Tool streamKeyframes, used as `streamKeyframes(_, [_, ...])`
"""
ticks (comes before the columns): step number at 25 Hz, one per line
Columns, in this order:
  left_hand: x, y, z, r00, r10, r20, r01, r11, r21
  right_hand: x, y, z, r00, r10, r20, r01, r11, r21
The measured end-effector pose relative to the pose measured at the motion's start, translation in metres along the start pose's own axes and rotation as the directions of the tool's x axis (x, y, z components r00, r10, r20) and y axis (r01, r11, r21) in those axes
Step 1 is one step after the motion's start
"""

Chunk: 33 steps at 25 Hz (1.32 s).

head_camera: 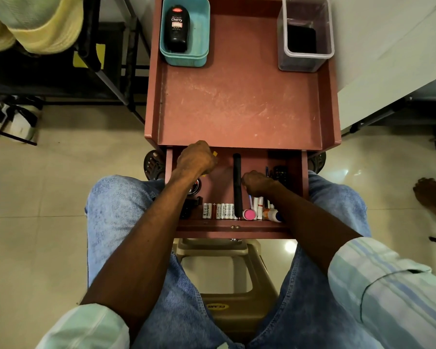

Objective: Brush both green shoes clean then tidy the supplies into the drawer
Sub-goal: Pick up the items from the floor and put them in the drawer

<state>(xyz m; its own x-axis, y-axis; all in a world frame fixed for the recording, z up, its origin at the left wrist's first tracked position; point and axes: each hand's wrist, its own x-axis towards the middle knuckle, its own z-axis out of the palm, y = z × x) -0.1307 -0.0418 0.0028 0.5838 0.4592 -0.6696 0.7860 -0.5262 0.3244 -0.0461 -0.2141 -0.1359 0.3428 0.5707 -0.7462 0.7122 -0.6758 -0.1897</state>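
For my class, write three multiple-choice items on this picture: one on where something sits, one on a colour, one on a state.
1. Where does the black bottle lie?
A. in the teal tub
B. in the clear bin
C. in the drawer

2. What colour is the round cap near the drawer's front?
A. green
B. pink
C. blue

3. What state is the drawer in?
A. shut
B. taken out and on the floor
C. pulled open

Key: 1 A, the bottle rests inside the tub on the table top; 2 B, the cap is bright pink; 3 C, both the left hand and the right hand reach inside it.
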Motion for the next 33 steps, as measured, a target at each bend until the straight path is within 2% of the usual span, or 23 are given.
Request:
streamKeyframes(5, [0.001,0.000,0.000,1.000,0.004,-0.006,-0.004,1.000,-0.011,0.002,0.005,-0.017,0.996,0.047,-0.070,-0.045,0.998,0.035])
streamKeyframes(9, [0.001,0.002,0.003,1.000,0.002,0.000,-0.002,1.000,0.008,-0.002,0.006,-0.011,0.999,0.030,-0.014,-0.030,0.999,-0.030])
streamKeyframes(17, [0.006,0.005,0.012,1.000,-0.001,-0.001,0.001,1.000,0.006,-0.003,-0.001,0.000,0.996,0.048,-0.069,-0.043,0.996,0.082])
streamKeyframes(19, [0.008,0.007,0.016,1.000,-0.015,0.009,0.016,0.997,-0.078,-0.007,0.000,0.000,0.987,0.095,-0.130,-0.082,0.992,0.097])
streamKeyframes(21, [0.007,0.010,0.026,0.998,-0.049,0.038,0.058,0.955,-0.292,-0.012,0.001,-0.006,0.967,0.141,-0.211,-0.094,0.971,0.218])
streamKeyframes(22, [0.004,0.013,0.032,0.995,-0.078,0.063,0.097,0.908,-0.407,-0.016,0.002,-0.011,0.960,0.166,-0.223,-0.066,0.916,0.397])
streamKeyframes(23, [0.001,0.015,0.039,0.991,-0.104,0.086,0.133,0.863,-0.488,-0.025,-0.001,-0.019,0.958,0.210,-0.194,-0.032,0.752,0.658])
streamKeyframes(24, [-0.001,0.016,0.047,0.988,-0.115,0.105,0.153,0.833,-0.532,-0.035,-0.004,-0.027,0.969,0.219,-0.116,-0.007,0.493,0.870])
streamKeyframes(25, [-0.002,0.017,0.054,0.988,-0.107,0.114,0.152,0.827,-0.542,-0.046,-0.006,-0.034,0.984,0.170,-0.061,0.016,0.254,0.967])
streamKeyframes(26, [-0.004,0.018,0.059,0.990,-0.092,0.110,0.137,0.830,-0.541,-0.056,-0.008,-0.040,0.993,0.102,-0.051,0.039,0.116,0.992])
streamKeyframes(27, [-0.005,0.018,0.063,0.993,-0.069,0.092,0.108,0.833,-0.542,-0.064,-0.011,-0.043,0.997,0.055,-0.055,0.052,0.049,0.997])
streamKeyframes(28, [-0.008,0.019,0.066,0.995,-0.038,0.089,0.082,0.826,-0.558,-0.069,-0.011,-0.043,0.996,0.050,-0.074,0.072,0.043,0.996])
streamKeyframes(31, [-0.014,0.020,0.071,0.984,0.069,0.165,0.046,0.794,-0.607,-0.074,-0.005,-0.037,0.985,0.148,-0.086,0.067,0.126,0.990])
streamKeyframes(33, [-0.014,0.021,0.067,0.980,0.070,0.184,0.042,0.840,-0.541,-0.067,0.001,-0.032,0.972,0.217,-0.091,0.041,0.226,0.973])
